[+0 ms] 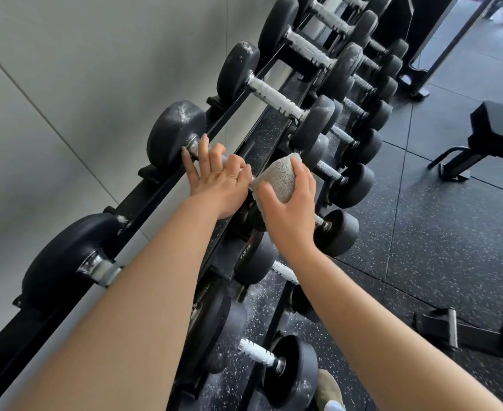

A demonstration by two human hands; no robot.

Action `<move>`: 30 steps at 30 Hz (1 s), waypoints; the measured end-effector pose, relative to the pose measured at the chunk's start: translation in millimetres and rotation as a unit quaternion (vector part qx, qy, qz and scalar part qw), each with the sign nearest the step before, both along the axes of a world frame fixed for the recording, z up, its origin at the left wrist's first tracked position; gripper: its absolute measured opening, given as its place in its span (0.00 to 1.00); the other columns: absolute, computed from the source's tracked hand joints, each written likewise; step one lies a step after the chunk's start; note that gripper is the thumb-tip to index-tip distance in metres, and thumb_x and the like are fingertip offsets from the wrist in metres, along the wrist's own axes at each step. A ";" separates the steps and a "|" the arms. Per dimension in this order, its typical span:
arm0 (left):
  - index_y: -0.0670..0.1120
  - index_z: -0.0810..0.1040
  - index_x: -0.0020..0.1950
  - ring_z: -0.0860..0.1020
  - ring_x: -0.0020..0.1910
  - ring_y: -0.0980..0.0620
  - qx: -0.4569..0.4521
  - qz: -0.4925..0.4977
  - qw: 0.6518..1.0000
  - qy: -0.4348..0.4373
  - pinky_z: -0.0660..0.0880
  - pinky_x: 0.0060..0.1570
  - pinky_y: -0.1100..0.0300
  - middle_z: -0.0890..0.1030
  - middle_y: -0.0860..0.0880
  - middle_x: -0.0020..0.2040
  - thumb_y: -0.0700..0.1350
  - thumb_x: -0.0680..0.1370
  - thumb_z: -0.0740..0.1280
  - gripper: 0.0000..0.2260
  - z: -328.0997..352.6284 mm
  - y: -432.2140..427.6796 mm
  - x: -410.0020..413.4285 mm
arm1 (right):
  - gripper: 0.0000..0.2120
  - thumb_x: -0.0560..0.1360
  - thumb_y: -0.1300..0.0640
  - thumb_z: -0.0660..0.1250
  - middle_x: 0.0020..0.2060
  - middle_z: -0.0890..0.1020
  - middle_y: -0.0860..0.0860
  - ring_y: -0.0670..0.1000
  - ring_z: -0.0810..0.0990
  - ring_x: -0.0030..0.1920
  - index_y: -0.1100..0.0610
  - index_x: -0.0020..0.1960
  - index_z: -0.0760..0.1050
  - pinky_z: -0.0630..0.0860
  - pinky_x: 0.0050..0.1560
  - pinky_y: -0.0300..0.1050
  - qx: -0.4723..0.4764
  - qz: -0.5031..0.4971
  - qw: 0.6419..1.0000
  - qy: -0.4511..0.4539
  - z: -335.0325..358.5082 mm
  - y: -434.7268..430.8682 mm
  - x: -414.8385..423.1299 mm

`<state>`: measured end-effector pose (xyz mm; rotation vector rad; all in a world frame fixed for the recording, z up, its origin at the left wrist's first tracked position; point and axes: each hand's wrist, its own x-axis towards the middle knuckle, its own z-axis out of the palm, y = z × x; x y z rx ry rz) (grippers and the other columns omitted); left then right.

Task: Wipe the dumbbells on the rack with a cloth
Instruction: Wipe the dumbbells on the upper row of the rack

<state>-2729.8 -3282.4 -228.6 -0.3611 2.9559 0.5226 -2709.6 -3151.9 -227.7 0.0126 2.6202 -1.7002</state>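
A black dumbbell (173,132) with chalk smears on its far head lies across the top tier of the black rack (161,185). My left hand (217,179) grips its metal handle, some fingers spread toward the far head. My right hand (288,209) holds a grey-beige cloth (283,179) wrapped over the near end of the same handle, beside my left hand. The near head of this dumbbell is hidden under my hands.
Several more dumbbells with white chalky handles (277,96) fill the upper and lower tiers. A grey wall (66,84) runs behind the rack. A black bench (493,134) stands at right on speckled rubber floor (422,247). A shoe (328,387) shows at the bottom.
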 end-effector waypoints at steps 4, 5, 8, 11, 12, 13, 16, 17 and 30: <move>0.52 0.64 0.65 0.28 0.73 0.47 -0.003 -0.005 1.000 0.010 0.23 0.64 0.43 0.45 0.45 0.76 0.54 0.83 0.43 0.16 -1.3 0.6 -1.8 | 0.17 0.73 0.50 0.68 0.57 0.78 0.46 0.45 0.77 0.56 0.47 0.61 0.75 0.78 0.56 0.49 -0.013 0.028 0.999 -0.022 8.6 4.0 -23.1; 0.52 0.64 0.64 0.28 0.73 0.46 -0.003 -0.006 1.000 0.012 0.23 0.64 0.43 0.45 0.45 0.76 0.54 0.83 0.43 0.16 -1.6 0.3 -2.1 | 0.08 0.73 0.52 0.68 0.46 0.80 0.48 0.47 0.80 0.47 0.48 0.52 0.78 0.81 0.50 0.53 -0.031 0.046 0.997 -0.048 10.8 5.6 -32.6; 0.51 0.65 0.64 0.29 0.73 0.46 -0.003 -0.007 1.000 0.014 0.23 0.64 0.43 0.46 0.45 0.76 0.54 0.83 0.43 0.17 -1.4 -0.5 -1.4 | 0.06 0.73 0.53 0.69 0.35 0.79 0.53 0.51 0.79 0.35 0.56 0.44 0.78 0.80 0.42 0.48 -0.065 0.063 0.981 -0.171 21.3 10.6 -60.1; 0.51 0.65 0.64 0.29 0.74 0.46 0.000 -0.004 1.000 0.013 0.23 0.64 0.43 0.47 0.45 0.75 0.54 0.83 0.44 0.17 -0.9 -0.6 -1.9 | 0.09 0.74 0.52 0.71 0.38 0.80 0.55 0.52 0.79 0.34 0.58 0.47 0.79 0.78 0.34 0.41 -0.069 0.060 0.963 -0.252 28.9 12.5 -69.9; 0.51 0.65 0.64 0.29 0.74 0.46 0.000 -0.004 1.000 0.011 0.23 0.64 0.43 0.47 0.45 0.75 0.54 0.83 0.44 0.17 -0.8 -0.9 -1.7 | 0.08 0.74 0.52 0.70 0.37 0.79 0.54 0.52 0.79 0.34 0.57 0.46 0.78 0.78 0.33 0.40 -0.076 0.055 0.964 -0.247 27.2 12.1 -68.1; 0.51 0.65 0.64 0.29 0.74 0.46 0.002 -0.003 1.000 0.010 0.23 0.64 0.43 0.47 0.45 0.75 0.54 0.83 0.44 0.16 -1.2 -1.2 -1.5 | 0.07 0.75 0.53 0.69 0.36 0.79 0.53 0.51 0.78 0.34 0.56 0.46 0.78 0.77 0.34 0.41 -0.088 0.049 0.968 -0.228 25.0 11.5 -63.4; 0.51 0.65 0.64 0.28 0.73 0.47 0.005 -0.003 1.000 0.006 0.23 0.64 0.43 0.47 0.46 0.75 0.55 0.83 0.44 0.17 -1.4 -1.7 -0.2 | 0.06 0.74 0.52 0.69 0.41 0.80 0.50 0.52 0.81 0.40 0.52 0.49 0.77 0.80 0.43 0.46 -0.129 0.015 0.984 -0.122 10.6 6.8 -40.9; 0.51 0.65 0.65 0.28 0.73 0.47 0.004 -0.002 1.000 0.004 0.23 0.64 0.43 0.47 0.47 0.75 0.55 0.83 0.44 0.17 -1.2 -1.3 -0.1 | 0.11 0.73 0.50 0.69 0.49 0.80 0.49 0.51 0.81 0.48 0.49 0.55 0.77 0.80 0.50 0.46 -0.116 0.006 0.990 -0.078 4.3 4.0 -31.9; 0.52 0.65 0.65 0.31 0.74 0.48 -0.003 0.008 1.000 0.028 0.25 0.67 0.42 0.50 0.47 0.74 0.53 0.83 0.44 0.16 -4.7 0.5 -3.2 | 0.30 0.79 0.44 0.64 0.79 0.56 0.47 0.48 0.50 0.79 0.50 0.77 0.60 0.64 0.70 0.48 0.032 0.003 0.989 0.141 -36.5 -2.6 11.1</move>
